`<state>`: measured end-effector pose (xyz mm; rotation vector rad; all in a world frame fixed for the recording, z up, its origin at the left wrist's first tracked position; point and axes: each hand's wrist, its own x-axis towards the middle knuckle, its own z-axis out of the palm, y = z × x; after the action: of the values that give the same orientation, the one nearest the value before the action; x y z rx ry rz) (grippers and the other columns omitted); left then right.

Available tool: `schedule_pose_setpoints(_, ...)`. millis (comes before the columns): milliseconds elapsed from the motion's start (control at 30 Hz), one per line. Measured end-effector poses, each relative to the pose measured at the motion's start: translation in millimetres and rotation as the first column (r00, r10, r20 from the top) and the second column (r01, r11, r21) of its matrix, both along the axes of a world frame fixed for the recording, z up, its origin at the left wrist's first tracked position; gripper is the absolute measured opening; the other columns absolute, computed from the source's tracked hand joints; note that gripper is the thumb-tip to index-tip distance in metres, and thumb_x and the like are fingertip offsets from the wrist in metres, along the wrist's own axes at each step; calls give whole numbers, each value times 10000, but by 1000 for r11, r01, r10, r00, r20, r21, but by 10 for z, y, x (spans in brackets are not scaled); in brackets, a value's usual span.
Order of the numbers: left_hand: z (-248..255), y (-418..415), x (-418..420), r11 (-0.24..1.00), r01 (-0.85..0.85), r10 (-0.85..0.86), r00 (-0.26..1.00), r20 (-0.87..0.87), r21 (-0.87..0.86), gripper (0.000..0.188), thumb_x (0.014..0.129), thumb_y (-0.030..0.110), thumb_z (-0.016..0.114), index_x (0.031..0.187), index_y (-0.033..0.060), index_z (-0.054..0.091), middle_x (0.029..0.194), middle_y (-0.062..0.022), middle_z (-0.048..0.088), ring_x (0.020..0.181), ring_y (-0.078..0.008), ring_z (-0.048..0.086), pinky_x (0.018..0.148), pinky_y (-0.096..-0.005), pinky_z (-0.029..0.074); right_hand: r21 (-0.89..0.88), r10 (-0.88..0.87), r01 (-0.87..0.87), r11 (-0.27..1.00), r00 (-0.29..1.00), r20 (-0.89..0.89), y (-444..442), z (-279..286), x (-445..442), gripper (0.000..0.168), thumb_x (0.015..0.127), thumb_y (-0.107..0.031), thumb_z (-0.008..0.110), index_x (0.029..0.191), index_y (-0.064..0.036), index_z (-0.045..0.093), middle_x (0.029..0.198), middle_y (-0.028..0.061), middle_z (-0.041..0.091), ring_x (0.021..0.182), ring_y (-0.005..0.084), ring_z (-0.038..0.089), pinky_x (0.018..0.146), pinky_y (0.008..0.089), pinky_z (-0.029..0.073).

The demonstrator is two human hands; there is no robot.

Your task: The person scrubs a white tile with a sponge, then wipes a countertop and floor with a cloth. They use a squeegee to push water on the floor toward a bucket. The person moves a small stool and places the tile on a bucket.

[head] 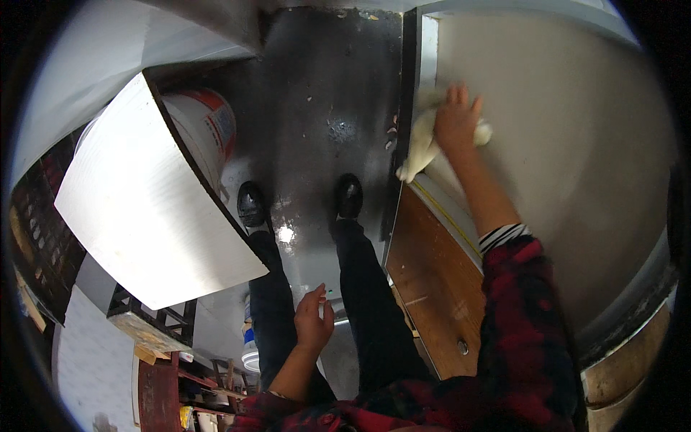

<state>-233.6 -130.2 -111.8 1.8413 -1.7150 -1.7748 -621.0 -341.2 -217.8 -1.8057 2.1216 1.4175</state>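
My right hand (458, 120) lies with fingers extended over a pale cream cloth (424, 148), near the left edge of a large beige-grey surface (561, 124). Folds of the cloth stick out on both sides of the palm, and part of it hangs over the surface's dark edge. The hand and cloth are slightly blurred. Low in front of my body, my left hand (314, 318) hangs in the air above my legs. Its fingers are loosely bent, thumb apart, with nothing in them.
A white board (146, 200) stands at the left, partly covering a white-and-red bucket (216, 121). Below the surface is a brown wooden panel (432, 281) with a round metal fitting (462, 347). Debris dots the dark, shiny floor (324, 81). A reddish wooden shelf (159, 391) is at lower left.
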Motion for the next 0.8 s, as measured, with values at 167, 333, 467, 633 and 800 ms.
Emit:
schedule_pose_setpoints(167, -18, 53, -62, 998, -38, 37, 999, 11, 43, 372, 771, -41, 600, 1138, -3, 547, 954, -168, 615, 852, -276, 627, 751, -365, 501, -64, 275, -290, 955, 944, -181, -1059, -54, -543, 312, 859, -280, 510, 1092, -155, 675, 1313, 68, 437, 1243, 231, 346, 970, 417, 281)
schedule_pose_setpoints(333, -91, 63, -136, 998, -1, -3, 998, 55, 65, 371, 773, -38, 603, 1138, 7, 552, 934, -164, 622, 847, -270, 627, 749, -354, 505, -112, 163, -183, 977, 972, -170, -1247, -735, -743, 344, 868, -273, 500, 1159, -148, 635, 1262, 69, 467, 1233, 231, 358, 956, 381, 307)
schedule_pose_setpoints(467, -132, -7, -178, 1000, -18, 18, 998, 53, -2, 341, 777, -39, 603, 1112, -7, 552, 919, -172, 622, 823, -276, 632, 728, -350, 510, -265, 111, -131, 955, 990, -88, -1199, -1090, -732, 465, 758, -282, 617, 1187, -105, 586, 1247, 69, 460, 1221, 228, 388, 940, 360, 361)
schedule_pose_setpoints(633, -155, 51, -167, 999, -15, 13, 999, 34, 46, 306, 781, -47, 592, 1082, -13, 550, 900, -181, 616, 815, -284, 631, 716, -358, 508, -178, 117, -104, 979, 991, 66, -1058, -1108, -767, 495, 751, -230, 662, 1202, -62, 543, 1231, 107, 480, 1138, 262, 479, 884, 385, 457)
schedule_pose_setpoints(800, -173, 68, -135, 999, -21, 20, 1000, 17, 47, 317, 783, -34, 586, 1098, -6, 552, 889, -170, 610, 815, -285, 624, 724, -370, 499, -147, -112, 157, 977, 955, 276, 46, -1058, -594, 331, 787, -153, 595, 1070, 18, 612, 1204, 175, 484, 1129, 323, 470, 916, 429, 428)
